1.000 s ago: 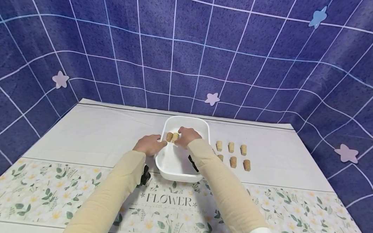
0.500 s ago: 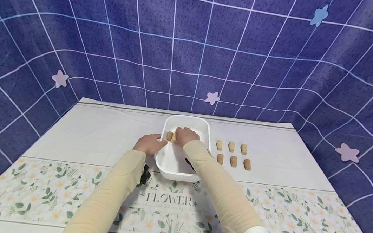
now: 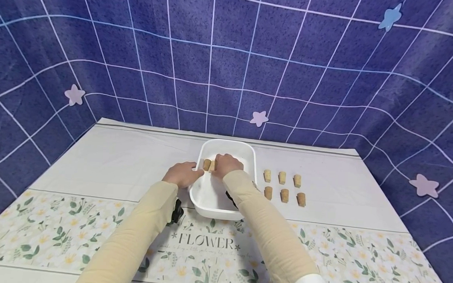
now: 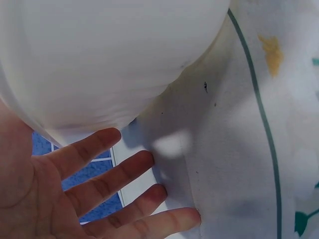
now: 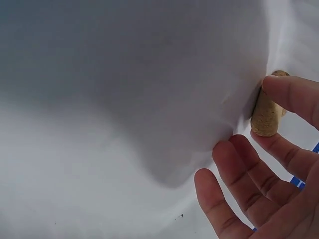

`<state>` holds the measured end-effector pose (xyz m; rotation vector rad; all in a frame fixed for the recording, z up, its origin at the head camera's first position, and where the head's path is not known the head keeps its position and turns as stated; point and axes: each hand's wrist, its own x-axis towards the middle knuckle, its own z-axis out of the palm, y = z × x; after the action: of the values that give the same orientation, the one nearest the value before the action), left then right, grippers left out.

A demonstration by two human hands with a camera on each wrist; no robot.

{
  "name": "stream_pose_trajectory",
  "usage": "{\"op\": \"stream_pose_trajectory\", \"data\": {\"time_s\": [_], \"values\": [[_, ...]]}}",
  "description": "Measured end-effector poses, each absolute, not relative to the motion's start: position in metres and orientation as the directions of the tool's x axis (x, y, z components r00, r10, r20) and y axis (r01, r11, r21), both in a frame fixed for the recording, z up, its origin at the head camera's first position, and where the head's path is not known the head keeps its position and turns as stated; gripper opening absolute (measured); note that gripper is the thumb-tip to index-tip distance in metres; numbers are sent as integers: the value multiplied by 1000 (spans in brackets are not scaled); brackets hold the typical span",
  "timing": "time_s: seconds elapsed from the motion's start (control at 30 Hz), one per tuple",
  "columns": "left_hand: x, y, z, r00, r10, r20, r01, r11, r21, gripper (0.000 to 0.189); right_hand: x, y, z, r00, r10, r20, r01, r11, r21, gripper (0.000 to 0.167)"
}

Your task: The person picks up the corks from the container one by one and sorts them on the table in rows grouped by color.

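Note:
A white plastic basin (image 3: 219,214) stands at the middle of the table. My left hand (image 3: 180,174) holds its left rim, thumb over the edge inside; in the left wrist view the other fingers (image 4: 124,172) spread straight along the outer wall. Inside the basin, by the left wall, lie a brown cork stopper (image 3: 207,164) and a paler one beside it. My right hand (image 3: 228,165) reaches into the basin and pinches the pale cork stopper (image 5: 265,117) between thumb and index finger, its other fingers apart from it. The hand partly covers that cork in the head view.
Right of the basin, several corks stand in two rows: pale corks (image 3: 282,177) behind, brown corks (image 3: 284,196) in front. A white cloth with a floral strip (image 3: 204,264) covers the table. A blue gridded curtain (image 3: 230,64) hangs around the back and sides.
My right hand has moved slightly left and its fingers have come together on the pale cork, covering more of it. The left hand stays at the rim.

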<state>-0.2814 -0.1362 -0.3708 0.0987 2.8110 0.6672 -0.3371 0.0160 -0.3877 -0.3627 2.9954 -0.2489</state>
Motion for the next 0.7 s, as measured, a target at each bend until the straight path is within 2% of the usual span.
{"op": "stream_pose_trajectory", "data": {"time_s": [0.23, 0.7], "values": [[-283, -136, -372, -966, 122, -228, 8, 895, 446, 58, -336, 20, -381, -970, -222, -102, -192, 951, -243, 31], [-279, -136, -368, -966, 121, -227, -2, 879, 476, 56, -323, 32, -357, -961, -253, -109, -214, 936, -280, 38]]}}
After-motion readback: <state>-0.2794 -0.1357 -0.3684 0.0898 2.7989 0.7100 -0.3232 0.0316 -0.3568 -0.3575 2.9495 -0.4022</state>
